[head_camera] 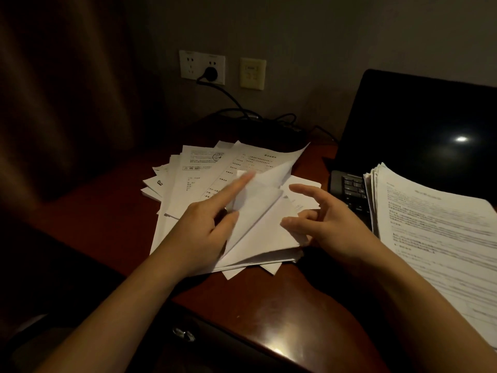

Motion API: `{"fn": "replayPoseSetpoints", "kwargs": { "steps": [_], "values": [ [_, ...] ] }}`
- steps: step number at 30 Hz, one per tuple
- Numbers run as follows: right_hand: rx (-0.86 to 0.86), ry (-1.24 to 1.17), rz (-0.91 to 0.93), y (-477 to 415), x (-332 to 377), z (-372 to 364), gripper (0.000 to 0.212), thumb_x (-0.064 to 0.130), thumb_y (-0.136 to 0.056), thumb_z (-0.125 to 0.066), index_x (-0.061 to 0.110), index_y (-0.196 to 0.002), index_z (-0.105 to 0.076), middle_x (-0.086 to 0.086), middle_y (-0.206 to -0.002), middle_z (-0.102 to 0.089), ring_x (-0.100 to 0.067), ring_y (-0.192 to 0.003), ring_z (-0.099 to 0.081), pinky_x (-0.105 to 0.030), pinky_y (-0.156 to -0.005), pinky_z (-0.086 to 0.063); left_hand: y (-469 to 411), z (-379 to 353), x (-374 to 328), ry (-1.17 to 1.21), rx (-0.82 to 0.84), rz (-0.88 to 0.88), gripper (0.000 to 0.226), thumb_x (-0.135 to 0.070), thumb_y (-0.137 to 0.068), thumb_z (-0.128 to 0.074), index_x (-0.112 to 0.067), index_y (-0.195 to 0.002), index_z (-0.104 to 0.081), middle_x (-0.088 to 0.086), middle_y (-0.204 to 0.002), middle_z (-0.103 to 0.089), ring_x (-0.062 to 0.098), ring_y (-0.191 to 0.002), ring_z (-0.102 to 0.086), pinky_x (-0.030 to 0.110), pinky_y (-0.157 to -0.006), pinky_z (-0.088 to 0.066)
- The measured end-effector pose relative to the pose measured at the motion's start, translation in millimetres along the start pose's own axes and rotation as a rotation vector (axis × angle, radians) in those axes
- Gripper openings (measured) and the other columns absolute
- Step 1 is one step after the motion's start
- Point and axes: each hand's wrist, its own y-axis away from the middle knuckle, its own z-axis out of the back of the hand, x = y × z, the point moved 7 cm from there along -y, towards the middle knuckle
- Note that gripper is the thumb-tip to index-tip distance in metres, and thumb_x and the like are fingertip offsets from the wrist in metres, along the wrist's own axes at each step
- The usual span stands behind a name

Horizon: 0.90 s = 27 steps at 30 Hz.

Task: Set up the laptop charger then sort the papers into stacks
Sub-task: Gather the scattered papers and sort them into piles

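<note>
A loose, fanned heap of white printed papers [199, 184] lies in the middle of the dark red desk [269, 305]. My left hand [204, 224] lifts the near edge of a sheet [258, 211] from it, index finger stretched out along the raised page. My right hand [325, 219] hovers at the heap's right side with fingers apart, touching the lower sheets. A neater stack of papers [435, 224] rests on the open black laptop [419, 130] at the right, covering most of its keyboard. The black charger plug [211, 73] sits in the wall socket, its cable [242, 109] running down to the desk.
A brown curtain [61, 90] hangs at the left. A beige wall switch [252, 74] is beside the socket plate. The black charger brick and coiled cable [271, 127] lie behind the heap. A drawer handle [184, 334] shows below the desk's front edge.
</note>
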Motion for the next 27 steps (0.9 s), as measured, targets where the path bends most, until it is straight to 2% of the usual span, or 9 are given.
{"fn": "replayPoseSetpoints", "kwargs": {
  "steps": [3, 6, 13, 15, 17, 21, 23, 25, 27],
  "values": [
    [-0.047, -0.008, 0.0, -1, -1, -3, 0.065, 0.026, -0.086, -0.076, 0.036, -0.143, -0.046, -0.007, -0.075, -0.071, -0.017, -0.079, -0.072, -0.019, -0.065, -0.052, 0, -5, 3, -0.041, 0.075, 0.013, 0.036, -0.042, -0.091, -0.065, -0.056, -0.122, -0.058, -0.01, -0.084, -0.058, 0.006, -0.075, -0.053, 0.013, -0.059, -0.039],
    [-0.103, -0.019, 0.023, 1, 0, -5, 0.061, 0.027, -0.085, -0.077, 0.034, -0.139, -0.049, -0.009, -0.075, -0.07, -0.013, -0.074, -0.071, -0.015, -0.058, -0.051, 3, -9, 5, -0.092, 0.124, 0.034, 0.064, -0.066, -0.065, -0.071, -0.051, -0.126, -0.061, -0.017, -0.09, -0.056, -0.009, -0.089, -0.05, 0.007, -0.065, -0.039],
    [-0.063, -0.116, -0.027, 2, 2, -1, 0.064, 0.025, -0.085, -0.077, 0.032, -0.142, -0.047, -0.004, -0.078, -0.076, -0.018, -0.062, -0.068, -0.026, -0.062, -0.058, 0, -5, 4, -0.042, 0.047, -0.005, 0.034, -0.051, -0.086, -0.068, -0.044, -0.119, -0.067, -0.021, -0.08, -0.059, -0.002, -0.078, -0.056, 0.012, -0.063, -0.044],
    [-0.002, -0.1, -0.058, 4, 2, 1, 0.065, 0.022, -0.086, -0.077, 0.035, -0.142, -0.046, 0.001, -0.079, -0.077, -0.014, -0.063, -0.07, -0.022, -0.062, -0.056, 0, -2, 2, -0.017, -0.004, -0.012, 0.03, -0.039, -0.092, -0.063, -0.039, -0.122, -0.066, -0.033, -0.085, -0.059, -0.013, -0.086, -0.058, 0.005, -0.07, -0.044],
    [0.049, -0.08, -0.073, 5, 3, 0, 0.066, 0.016, -0.088, -0.075, 0.036, -0.143, -0.044, 0.001, -0.077, -0.076, -0.014, -0.069, -0.072, -0.016, -0.061, -0.054, 0, 1, 0, -0.003, -0.039, -0.009, 0.037, -0.026, -0.098, -0.06, -0.048, -0.127, -0.054, -0.039, -0.09, -0.057, -0.025, -0.093, -0.053, -0.002, -0.079, -0.04],
    [0.031, -0.056, -0.057, 5, 4, 0, 0.067, 0.016, -0.087, -0.076, 0.033, -0.144, -0.045, -0.001, -0.071, -0.073, -0.018, -0.077, -0.073, -0.008, -0.059, -0.05, 1, 4, -1, 0.023, -0.041, -0.015, 0.064, -0.018, -0.103, -0.049, -0.062, -0.145, -0.029, -0.006, -0.061, -0.047, 0.003, -0.055, -0.045, 0.016, -0.052, -0.035],
    [0.003, -0.016, -0.049, 3, 4, 0, 0.067, 0.021, -0.086, -0.076, 0.034, -0.144, -0.045, 0.0, -0.074, -0.074, -0.016, -0.081, -0.073, -0.007, -0.058, -0.049, 0, 1, -1, 0.028, 0.005, -0.032, 0.053, -0.021, -0.1, -0.055, -0.061, -0.135, -0.045, -0.009, -0.072, -0.056, 0.003, -0.057, -0.047, 0.018, -0.051, -0.035],
    [-0.028, -0.009, -0.042, 2, 3, -2, 0.068, 0.024, -0.085, -0.077, 0.034, -0.143, -0.045, 0.002, -0.072, -0.074, -0.012, -0.078, -0.073, -0.011, -0.059, -0.05, 2, -5, -1, 0.025, 0.077, -0.019, 0.044, -0.04, -0.086, -0.071, -0.056, -0.125, -0.057, -0.016, -0.086, -0.058, -0.006, -0.078, -0.056, 0.012, -0.061, -0.043],
    [-0.075, -0.006, -0.013, 2, 2, -4, 0.067, 0.025, -0.084, -0.078, 0.033, -0.142, -0.047, 0.001, -0.068, -0.071, -0.009, -0.069, -0.071, -0.013, -0.057, -0.05, 4, -9, 2, 0.004, 0.123, 0.0, 0.063, -0.062, -0.067, -0.074, -0.052, -0.127, -0.059, -0.023, -0.096, -0.06, -0.007, -0.095, -0.057, 0.014, -0.071, -0.049]
  ]
}}
